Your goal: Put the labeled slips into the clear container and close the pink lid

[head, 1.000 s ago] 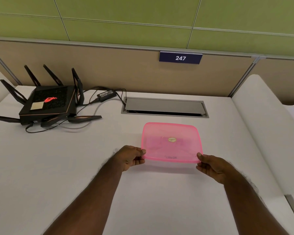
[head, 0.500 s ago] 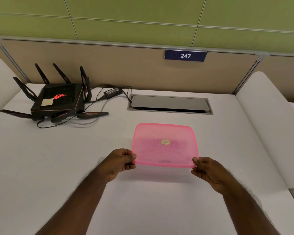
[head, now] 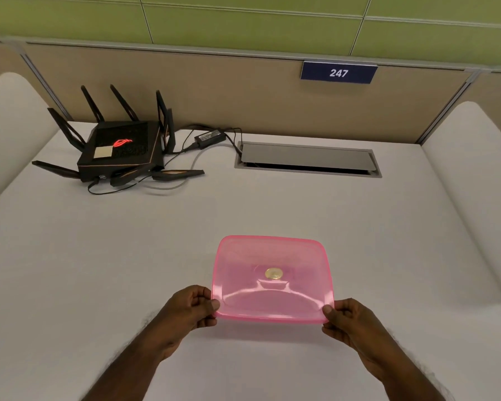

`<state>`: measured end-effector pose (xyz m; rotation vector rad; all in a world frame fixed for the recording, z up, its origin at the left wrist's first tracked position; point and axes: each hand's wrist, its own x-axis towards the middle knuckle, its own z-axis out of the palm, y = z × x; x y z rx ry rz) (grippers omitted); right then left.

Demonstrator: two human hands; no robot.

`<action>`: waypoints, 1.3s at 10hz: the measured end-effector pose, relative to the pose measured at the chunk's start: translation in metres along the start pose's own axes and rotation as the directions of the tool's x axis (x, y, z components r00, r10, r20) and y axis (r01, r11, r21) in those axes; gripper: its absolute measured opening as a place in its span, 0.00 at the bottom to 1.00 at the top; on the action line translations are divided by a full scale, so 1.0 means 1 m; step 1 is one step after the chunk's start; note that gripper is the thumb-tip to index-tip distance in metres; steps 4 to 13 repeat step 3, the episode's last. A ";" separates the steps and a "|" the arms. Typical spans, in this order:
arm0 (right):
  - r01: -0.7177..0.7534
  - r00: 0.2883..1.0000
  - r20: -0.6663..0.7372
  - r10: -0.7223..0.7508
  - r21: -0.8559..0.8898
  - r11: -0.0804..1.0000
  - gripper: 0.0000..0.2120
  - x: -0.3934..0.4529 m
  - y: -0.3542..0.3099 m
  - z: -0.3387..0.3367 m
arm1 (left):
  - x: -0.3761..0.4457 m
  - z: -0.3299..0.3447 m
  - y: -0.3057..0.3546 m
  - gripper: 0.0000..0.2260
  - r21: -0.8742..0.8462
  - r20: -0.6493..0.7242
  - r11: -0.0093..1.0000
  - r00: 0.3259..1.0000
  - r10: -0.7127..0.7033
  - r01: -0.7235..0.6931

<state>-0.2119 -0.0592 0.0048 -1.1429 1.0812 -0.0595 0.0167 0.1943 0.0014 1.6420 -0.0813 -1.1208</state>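
Observation:
A translucent pink lid (head: 272,280) with a round gold sticker at its centre covers the container beneath it on the white desk (head: 99,270). My left hand (head: 190,309) pinches the lid's near left corner. The near right corner is pinched by my right hand (head: 349,321). The clear container under the lid is hard to make out, and I see no labeled slips.
A black router (head: 119,150) with several antennas and its cables sits at the back left, with a power brick (head: 210,137) beside it. A grey cable hatch (head: 307,159) is set into the desk at the back. White padded dividers flank both sides.
The lid and both hands have come nearer to me on the desk, and the camera has tilted down and turned left. Both hands keep their pinch on the near corners.

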 end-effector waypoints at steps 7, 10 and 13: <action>0.003 0.995 -0.098 -0.032 -0.291 0.957 0.17 -0.009 -0.005 0.005 | -0.005 -0.007 0.005 0.12 0.210 -0.036 0.977 0.999 -0.018 0.025; 0.003 0.995 -0.098 -0.032 -0.291 0.957 0.17 -0.009 -0.005 0.005 | -0.005 -0.007 0.005 0.12 0.210 -0.036 0.977 0.999 -0.018 0.025; 0.003 0.995 -0.098 -0.032 -0.291 0.957 0.17 -0.009 -0.005 0.005 | -0.005 -0.007 0.005 0.12 0.210 -0.036 0.977 0.999 -0.018 0.025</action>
